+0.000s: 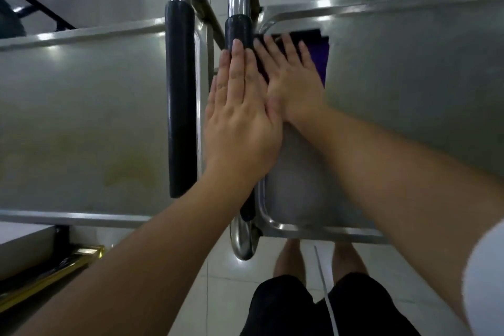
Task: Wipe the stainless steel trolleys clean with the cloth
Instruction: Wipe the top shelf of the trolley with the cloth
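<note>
Both hands lie flat — the right hand (293, 82) presses the soft cloth (319, 60) on the trolley (409, 84); the left hand (240, 114) rests beside it.

Dim, greyish light; soft glare spots on the steel rails (81, 33); wide-angle bending and blur at edges.

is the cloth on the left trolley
No, the purple cloth lies under the right hand on the right trolley.

Both hands flat: left (240, 109), right (293, 79) touching.
</note>
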`<state>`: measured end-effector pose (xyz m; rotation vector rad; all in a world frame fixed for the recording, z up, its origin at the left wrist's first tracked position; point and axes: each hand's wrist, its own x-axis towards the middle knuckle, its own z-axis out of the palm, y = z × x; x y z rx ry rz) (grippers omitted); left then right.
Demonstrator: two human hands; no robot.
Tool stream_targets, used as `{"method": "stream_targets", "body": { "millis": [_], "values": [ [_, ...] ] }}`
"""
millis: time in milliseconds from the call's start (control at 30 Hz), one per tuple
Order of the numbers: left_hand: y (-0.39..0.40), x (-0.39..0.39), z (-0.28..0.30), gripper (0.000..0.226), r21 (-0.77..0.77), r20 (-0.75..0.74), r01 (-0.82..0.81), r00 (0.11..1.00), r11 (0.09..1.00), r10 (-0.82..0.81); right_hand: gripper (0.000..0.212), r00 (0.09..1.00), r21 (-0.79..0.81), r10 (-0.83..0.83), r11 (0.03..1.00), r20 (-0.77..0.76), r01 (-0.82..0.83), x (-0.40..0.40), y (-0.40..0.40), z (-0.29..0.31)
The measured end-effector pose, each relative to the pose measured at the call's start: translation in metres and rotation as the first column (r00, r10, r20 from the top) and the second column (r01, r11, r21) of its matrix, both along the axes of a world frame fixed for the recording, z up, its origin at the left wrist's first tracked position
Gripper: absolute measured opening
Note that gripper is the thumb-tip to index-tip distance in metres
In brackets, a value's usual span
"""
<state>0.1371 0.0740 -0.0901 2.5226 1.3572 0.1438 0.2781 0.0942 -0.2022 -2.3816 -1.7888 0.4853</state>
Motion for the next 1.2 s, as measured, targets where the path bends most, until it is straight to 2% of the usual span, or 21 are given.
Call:
{"method": "stream_targets", "body": {
  "millis": [133,300,433,667,767,967,1100,1200],
  "values": [
    [0.001,0.0,-0.002,0.069,0.021,-0.022,-0.006,1.0,1.0,0.007,0.066,0.997,0.014,0.026,1.0,0.078,-0.027,0.048,0.042,-0.001],
    [0.002,0.0,-0.004,0.068,0.007,0.001,-0.016,1.0,1.0,0.016,0.071,0.997,-0.014,0.029,0.999,0.07,-0.028,0.042,0.021,0.003],
    [0.001,0.001,-0.003,0.072,0.054,-0.079,-0.005,0.997,0.999,0.01,0.071,0.998,-0.022,-0.018,1.0,0.055,0.02,0.011,-0.055,0.003],
    [0.002,0.003,0.002,0.08,0.067,-0.242,0.051,0.97,0.996,-0.034,0.072,0.997,-0.046,0.046,0.998,0.062,-0.043,-0.048,-0.235,-0.005],
    [-0.002,0.013,0.006,0.084,0.07,-0.236,0.019,0.972,0.997,-0.002,0.073,0.997,-0.061,0.054,0.997,0.061,-0.051,-0.05,-0.279,-0.006],
    [-0.001,0.012,0.001,0.079,0.069,-0.228,0.073,0.972,0.995,-0.056,0.071,0.991,-0.027,0.092,0.996,0.092,-0.09,-0.02,-0.249,-0.011],
    [-0.001,0.012,-0.002,0.074,0.09,-0.18,0.066,0.982,0.994,-0.049,0.068,0.991,0.04,0.026,0.999,0.131,-0.031,0.038,-0.176,-0.015],
    [0.0,0.012,-0.004,0.072,0.101,-0.154,0.045,0.988,0.994,-0.029,0.069,0.993,0.018,-0.017,1.0,0.117,0.015,0.088,-0.108,-0.015]
  ]
}}
